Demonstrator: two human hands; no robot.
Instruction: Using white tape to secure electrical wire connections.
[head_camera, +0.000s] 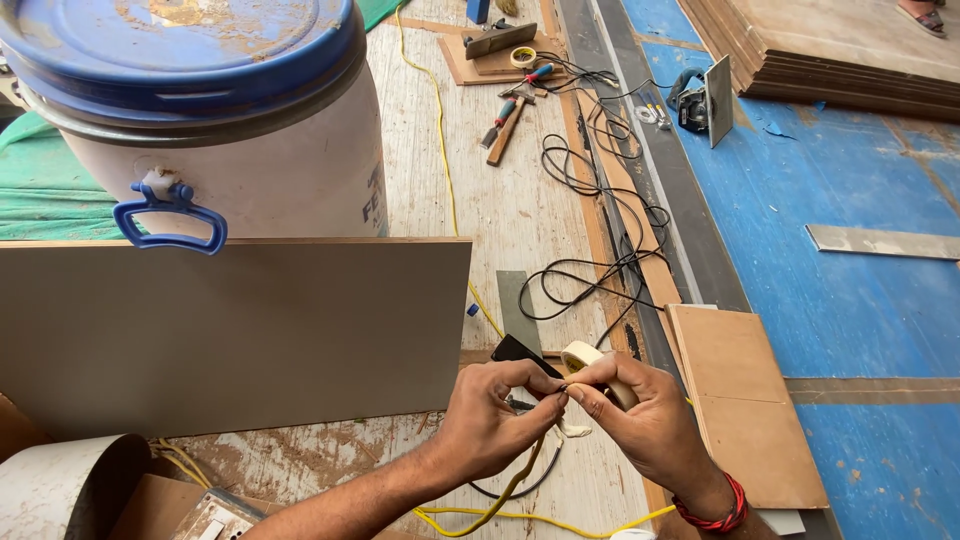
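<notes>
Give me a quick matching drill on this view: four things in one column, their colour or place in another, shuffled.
Things:
1. drum lid
2. tape roll
3. hammer
4. thin cord

Descriptions:
A. yellow, running down the worktop
B. blue, on top of the white drum
C. cream, held in the right hand
D. lying far up the worktop, near the black cable

Pairs: 1-B, 2-C, 3-D, 4-A

The left hand pinches at the tape's end, fingertips meeting the right hand's.
</notes>
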